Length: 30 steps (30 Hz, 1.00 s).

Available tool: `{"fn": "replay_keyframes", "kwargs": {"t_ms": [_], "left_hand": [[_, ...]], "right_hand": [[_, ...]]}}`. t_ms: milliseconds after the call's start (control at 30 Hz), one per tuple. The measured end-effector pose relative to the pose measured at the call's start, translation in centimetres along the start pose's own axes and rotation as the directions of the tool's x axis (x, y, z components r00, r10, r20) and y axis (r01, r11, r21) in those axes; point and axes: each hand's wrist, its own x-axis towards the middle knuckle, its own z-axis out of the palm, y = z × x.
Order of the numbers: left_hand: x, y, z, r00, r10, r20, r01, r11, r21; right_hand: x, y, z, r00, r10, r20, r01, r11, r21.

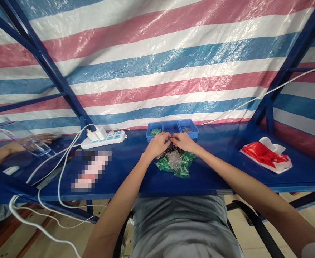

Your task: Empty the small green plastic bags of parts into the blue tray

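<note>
My left hand (158,143) and my right hand (183,141) meet fingertip to fingertip over the blue table (125,172), just in front of a blue compartment tray (173,129). Both hands are closed in a pinch on something small that I cannot make out. Under them lies a pile of small green packets and clear plastic bags (177,162). One tray compartment on the left holds green packets (154,132).
A white power strip (103,139) with plugs and white cables (52,168) lies at the left. A red and white bag (266,154) rests at the right. Another person's hand (36,140) is by a clear container at the far left. A striped tarp hangs behind.
</note>
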Motion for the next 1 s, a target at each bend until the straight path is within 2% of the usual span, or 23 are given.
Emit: {"fn": "replay_keyframes", "kwargs": {"t_ms": [1000], "left_hand": [[-0.01, 0.12, 0.19, 1.0, 0.005, -0.002, -0.005, 1.0, -0.007]], "right_hand": [[0.22, 0.33, 0.16, 1.0, -0.002, 0.028, 0.001, 0.999, 0.038]]}}
